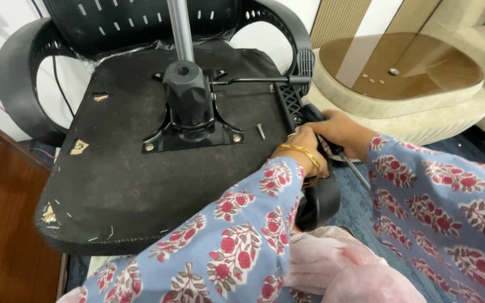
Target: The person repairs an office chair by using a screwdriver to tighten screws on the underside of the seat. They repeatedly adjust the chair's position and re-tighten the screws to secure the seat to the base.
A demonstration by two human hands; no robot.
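An office chair lies overturned, the black fabric underside of its seat [141, 174] facing up; the black metal tilt mechanism [189, 120] is bolted at the middle of that underside, with the chrome gas-lift column [181, 31] rising from it and a thin black lever [254, 80] running out to the right; a loose bolt [260, 131] lies on the fabric just right of the mechanism plate; small tears in the fabric show pale material along the left edge. Both hands meet at the seat's right edge, by the black plastic armrest [318, 196]; the left hand [304, 148], a gold bangle [298, 151] on its wrist, is curled against the armrest bracket, though what its fingers pinch is hidden; the right hand [341, 132] is closed around the dark handle of a screwdriver [352, 168], whose metal shaft slants down to the right out of the fist; the tool sits just beside the armrest, at the near right corner of the seat. Both sleeves are blue with red flowers; pink cloth [343, 264] lies across the lap below; the other armrest [21, 78] curves at the far left; a cream ribbed table [422, 120] with a brown glass top stands to the right on a blue carpet [360, 213].
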